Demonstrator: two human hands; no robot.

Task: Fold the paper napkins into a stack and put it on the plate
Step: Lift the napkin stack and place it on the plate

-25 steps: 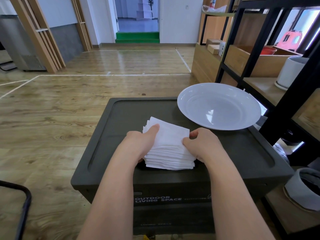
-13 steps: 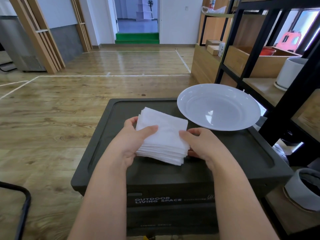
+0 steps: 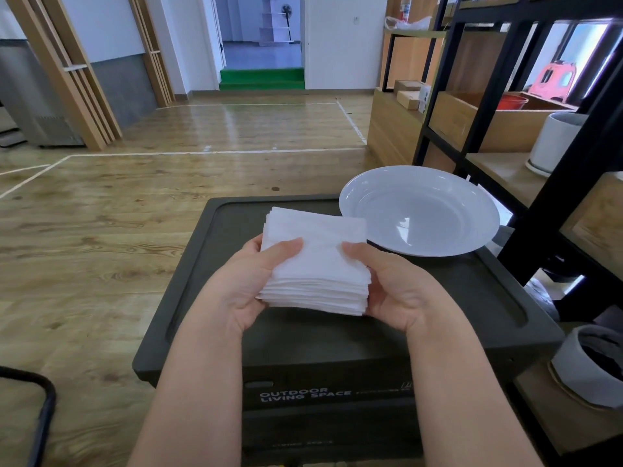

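Dark storage box (image 3: 438, 315) as the work surface, white plate (image 3: 419, 210) bare at its far right corner. Napkin stack (image 3: 317, 264) folded and squared, lifted clear of the box, just left of the plate rim. Left hand (image 3: 249, 281) and right hand (image 3: 394, 291) gripping opposite sides, thumbs on top, fingers underneath. Folding apparently done; placing on the plate left.

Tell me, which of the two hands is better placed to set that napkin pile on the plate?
Probably the right hand. It grips the napkin stack on the side nearest the white plate, which sits just beyond it. The left hand holds the far side and would have to cross over.
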